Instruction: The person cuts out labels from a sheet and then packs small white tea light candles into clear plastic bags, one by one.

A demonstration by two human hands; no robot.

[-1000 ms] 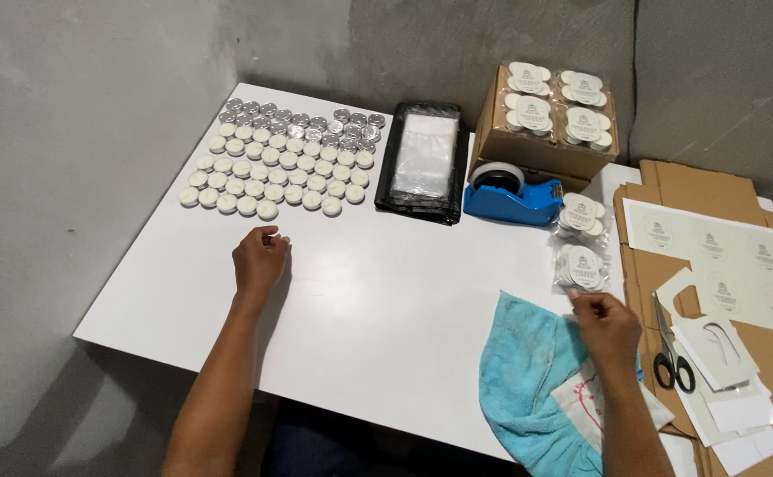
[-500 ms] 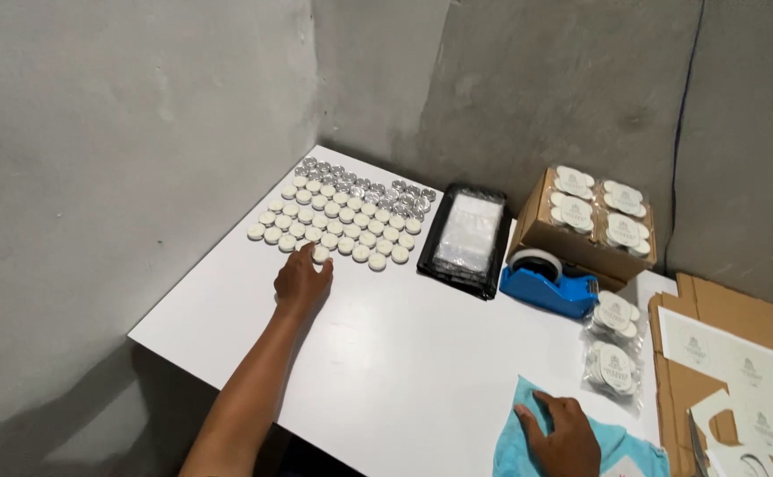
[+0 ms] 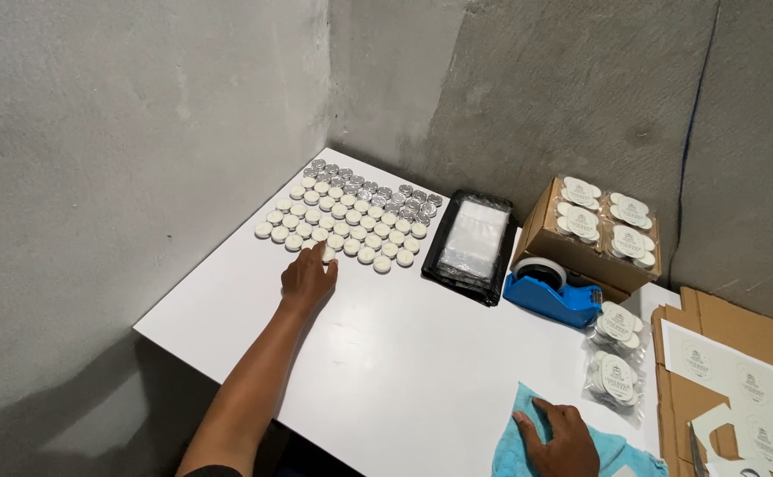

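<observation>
White round candles point(image 3: 342, 216), left hand point(image 3: 309, 278) touching

head view | from above, angled down | faces wall corner | table point(image 3: 422, 371) mid-distance

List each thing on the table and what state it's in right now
left hand: reaching, fingertips at the nearest row of white tealights
right hand: flat on the blue cloth, which lies crumpled
tealights: laid out in rows
cardboard box: closed, packs stacked on top
tape dispenser: upright, roll loaded
black tray: holds clear bags
</observation>
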